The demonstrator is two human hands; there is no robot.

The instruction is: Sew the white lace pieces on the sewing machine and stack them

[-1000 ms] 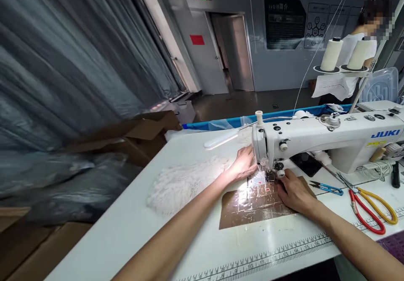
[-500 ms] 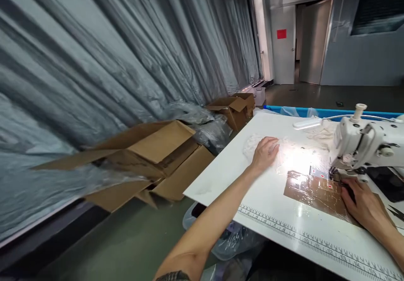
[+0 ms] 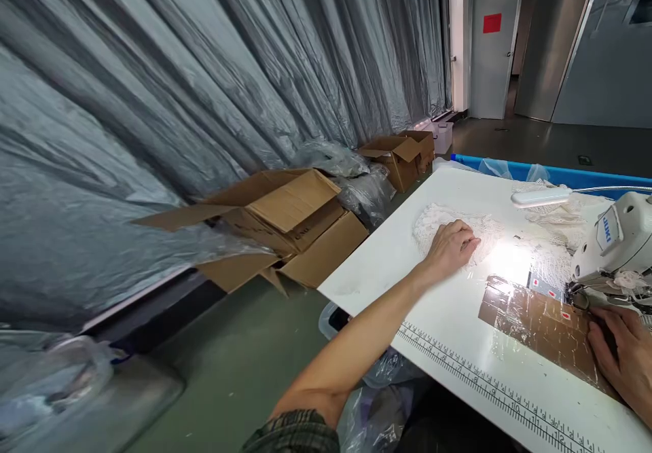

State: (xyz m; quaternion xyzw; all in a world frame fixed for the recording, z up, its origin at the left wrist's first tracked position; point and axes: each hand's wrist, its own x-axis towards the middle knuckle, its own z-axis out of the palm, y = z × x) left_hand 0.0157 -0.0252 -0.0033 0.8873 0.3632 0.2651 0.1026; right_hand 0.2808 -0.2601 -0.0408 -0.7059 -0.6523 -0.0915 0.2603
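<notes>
White lace fabric lies bunched on the white sewing table. My left hand rests on the lace with its fingers curled together, gripping it. From there the lace runs right, under a bright lamp glow, to the sewing machine. My right hand lies beside the presser foot, fingers stretched forward and thumb apart. It touches a brown, tape-covered plate in front of the needle area. Whether any lace lies under the right fingertips is hidden.
A printed ruler follows the table's near edge. A white lamp and more lace stand behind. Open cardboard boxes and plastic bags lie left, by a grey curtain. A blue edge borders the table's back.
My view has turned left and down, so the table and machine sit further right. The fingers of my left hand look more curled on the lace. My right hand stays by the presser foot.
</notes>
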